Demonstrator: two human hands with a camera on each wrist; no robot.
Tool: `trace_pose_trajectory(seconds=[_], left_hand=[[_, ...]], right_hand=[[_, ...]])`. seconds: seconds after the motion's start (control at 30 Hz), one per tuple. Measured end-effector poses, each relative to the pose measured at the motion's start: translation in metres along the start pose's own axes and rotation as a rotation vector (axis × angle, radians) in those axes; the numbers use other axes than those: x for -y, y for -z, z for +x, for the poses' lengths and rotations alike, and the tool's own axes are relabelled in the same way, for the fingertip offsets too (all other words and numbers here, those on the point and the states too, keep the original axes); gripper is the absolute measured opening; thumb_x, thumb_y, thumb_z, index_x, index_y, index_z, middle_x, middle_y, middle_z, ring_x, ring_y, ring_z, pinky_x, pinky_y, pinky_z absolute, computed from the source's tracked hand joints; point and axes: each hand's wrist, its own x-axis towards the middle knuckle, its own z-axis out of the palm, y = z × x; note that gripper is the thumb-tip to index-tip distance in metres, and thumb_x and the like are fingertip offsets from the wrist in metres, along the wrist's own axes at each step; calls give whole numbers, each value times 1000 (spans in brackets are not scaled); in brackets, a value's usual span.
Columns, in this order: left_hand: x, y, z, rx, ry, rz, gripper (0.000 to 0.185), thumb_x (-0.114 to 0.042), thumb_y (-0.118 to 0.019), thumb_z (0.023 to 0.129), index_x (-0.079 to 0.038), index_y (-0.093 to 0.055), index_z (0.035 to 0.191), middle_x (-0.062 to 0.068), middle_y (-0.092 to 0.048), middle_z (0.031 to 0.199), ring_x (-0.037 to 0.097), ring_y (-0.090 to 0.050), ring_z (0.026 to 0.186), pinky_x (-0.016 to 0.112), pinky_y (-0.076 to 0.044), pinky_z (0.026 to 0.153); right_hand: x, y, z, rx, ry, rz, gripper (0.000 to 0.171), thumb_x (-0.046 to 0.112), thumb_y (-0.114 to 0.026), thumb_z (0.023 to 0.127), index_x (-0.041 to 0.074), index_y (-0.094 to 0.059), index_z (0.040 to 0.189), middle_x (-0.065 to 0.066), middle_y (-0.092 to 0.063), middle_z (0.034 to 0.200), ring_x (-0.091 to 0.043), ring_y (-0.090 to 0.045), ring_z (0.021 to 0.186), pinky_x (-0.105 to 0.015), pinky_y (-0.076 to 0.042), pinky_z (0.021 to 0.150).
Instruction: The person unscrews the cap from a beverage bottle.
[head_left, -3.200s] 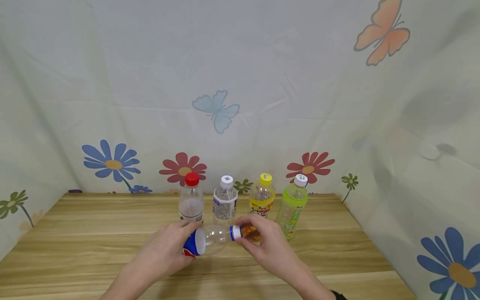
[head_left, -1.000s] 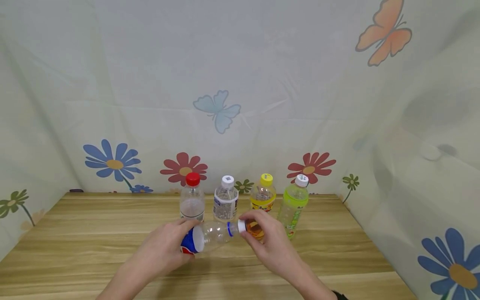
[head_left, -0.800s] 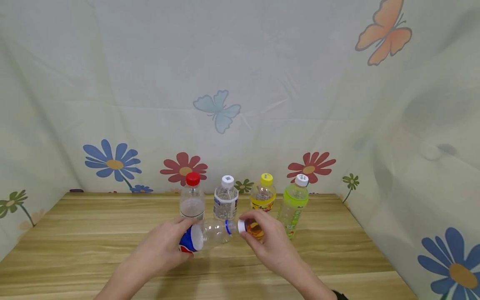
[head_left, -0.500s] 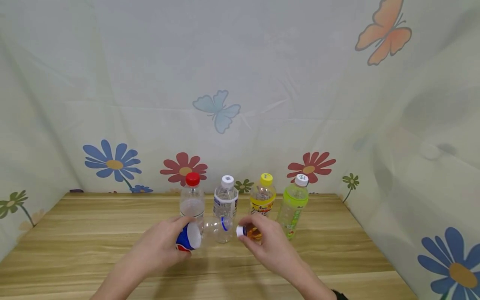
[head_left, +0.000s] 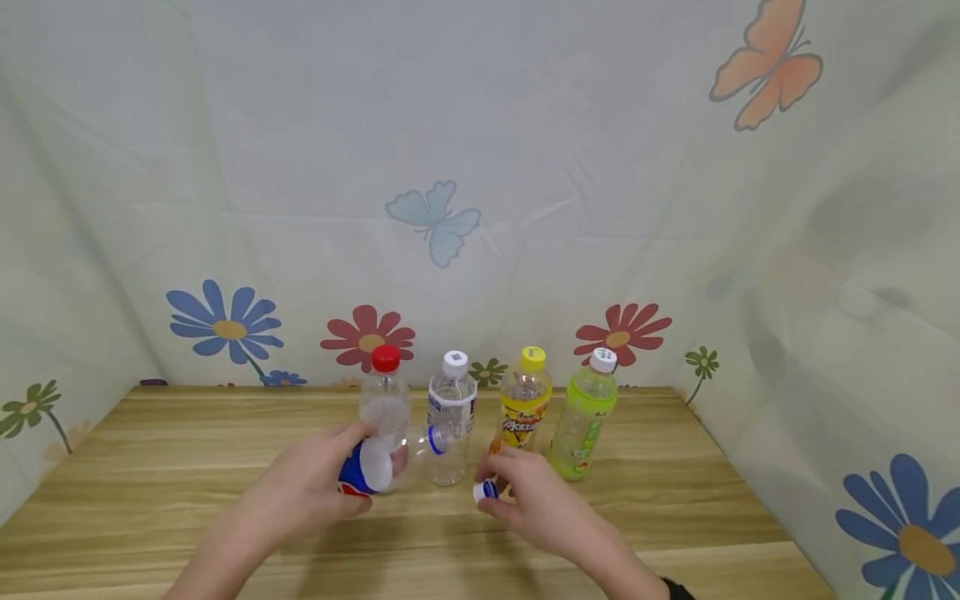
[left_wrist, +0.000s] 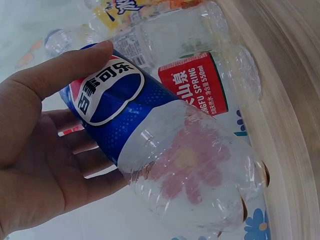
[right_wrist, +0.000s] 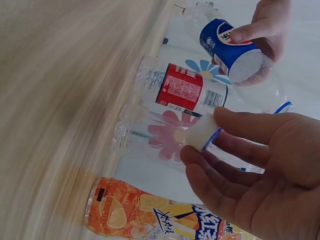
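Since the earlier frames, the white cap (head_left: 485,491) has come away from the blue-labelled bottle (head_left: 375,466) and the two hands have drawn apart. Now the right hand (head_left: 528,504) pinches the cap between thumb and fingertips, low over the wooden table (head_left: 150,467) and just in front of the orange-labelled bottle (head_left: 522,414). In the left hand (head_left: 311,487), fingers and thumb wrap round the blue-labelled bottle's label band; the bottle is held off the table, lying roughly level with its base toward the camera and its open neck (still ringed with a blue collar) pointing away toward the row behind. Its clear body looks empty: the flowered cloth shows straight through it in the left wrist view.

Behind the hands four capped bottles stand upright in a row near the back of the table: a red-capped bottle (head_left: 385,398) with a red label, a white-capped clear bottle (head_left: 452,400), the orange-labelled one with a yellow cap, and a green bottle (head_left: 583,417) with a white cap. The clear ones look empty too; whether the tinted ones hold liquid cannot be told.
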Motion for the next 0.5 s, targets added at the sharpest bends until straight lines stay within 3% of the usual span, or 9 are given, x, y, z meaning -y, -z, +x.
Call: trace_pose_trajectory(seconds=[0.23,0.5], left_hand=[[6,6,-1,15,-13,2,80,-17,-98,67,-6,-59,136,9,-67,124,31,-65,106,55,-58,88],[9,10,-2,18,-14,-2,80,-20,-98,68,-6,-59,136,9,-67,124,30,-65,105,54,-59,87]], right_hand=[[-6,-2,2,92,-34,-120,17,7,-82,86,10,-72,100,7,-67,90,-6,-60,82,-24,-55,71],[-13,-7,4,164,-88,-184,19,12,-85,84,12,-72,98,9,-63,84,-4,-57,74,-25,-51,65]])
